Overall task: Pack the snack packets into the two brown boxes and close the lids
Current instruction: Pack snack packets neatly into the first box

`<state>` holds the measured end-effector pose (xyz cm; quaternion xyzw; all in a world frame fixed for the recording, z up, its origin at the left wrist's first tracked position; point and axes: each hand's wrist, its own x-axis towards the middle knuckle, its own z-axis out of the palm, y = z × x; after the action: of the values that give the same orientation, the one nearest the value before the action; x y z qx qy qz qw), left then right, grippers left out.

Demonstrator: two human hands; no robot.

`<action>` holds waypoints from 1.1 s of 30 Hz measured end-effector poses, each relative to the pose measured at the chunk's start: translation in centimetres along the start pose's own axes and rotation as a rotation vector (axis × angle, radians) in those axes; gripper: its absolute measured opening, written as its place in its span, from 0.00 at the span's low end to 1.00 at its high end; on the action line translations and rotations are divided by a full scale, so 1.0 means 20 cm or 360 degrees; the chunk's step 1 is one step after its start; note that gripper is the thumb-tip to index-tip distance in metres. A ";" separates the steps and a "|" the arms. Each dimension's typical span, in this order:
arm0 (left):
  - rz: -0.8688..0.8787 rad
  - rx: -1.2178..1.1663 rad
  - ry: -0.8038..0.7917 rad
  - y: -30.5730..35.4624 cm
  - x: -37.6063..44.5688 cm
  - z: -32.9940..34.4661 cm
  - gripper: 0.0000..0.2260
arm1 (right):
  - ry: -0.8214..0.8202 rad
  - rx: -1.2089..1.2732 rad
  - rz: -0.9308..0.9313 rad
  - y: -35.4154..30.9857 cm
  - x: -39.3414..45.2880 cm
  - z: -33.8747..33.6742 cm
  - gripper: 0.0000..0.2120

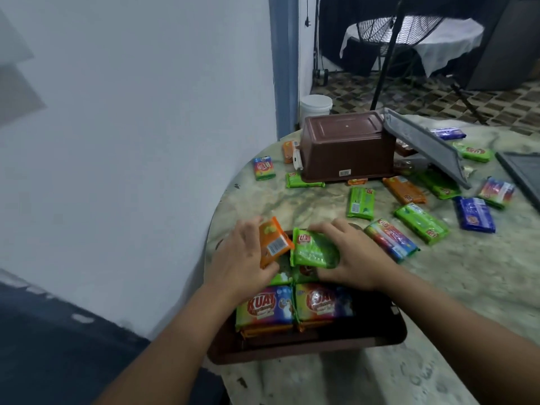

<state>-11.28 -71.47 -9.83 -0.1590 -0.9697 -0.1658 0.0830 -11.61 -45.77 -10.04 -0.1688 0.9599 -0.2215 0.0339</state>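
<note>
while left hand (244, 252) grips orange packet (273, 242), right hand (349, 257) grips green packet (314, 249).

place: home | cues: marble table (292, 200), floor fan (400, 27), patterned tiles (423, 97)

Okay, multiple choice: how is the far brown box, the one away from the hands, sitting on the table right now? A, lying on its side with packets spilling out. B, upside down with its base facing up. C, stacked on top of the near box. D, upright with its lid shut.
B: the far brown box rests upside down on the table, its flat base facing up and its rim down over a few packets.
</note>
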 end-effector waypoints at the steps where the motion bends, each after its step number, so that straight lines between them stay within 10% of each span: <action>1: 0.0021 -0.0010 -0.0027 -0.02 -0.04 0.01 0.37 | -0.0036 -0.0046 0.0003 0.00 -0.01 0.01 0.40; 20: 0.0377 -0.0028 0.0179 -0.08 -0.12 0.07 0.18 | -0.0142 -0.0404 -0.0027 -0.02 -0.02 0.03 0.41; 33: 0.0004 -0.0400 0.0037 -0.09 -0.11 0.05 0.17 | -0.0169 -0.0349 -0.0018 -0.03 -0.02 0.02 0.43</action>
<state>-9.85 -73.33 -11.67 -0.1674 -0.9401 -0.2877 0.0739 -10.91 -46.25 -10.19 -0.1883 0.9742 -0.1060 0.0648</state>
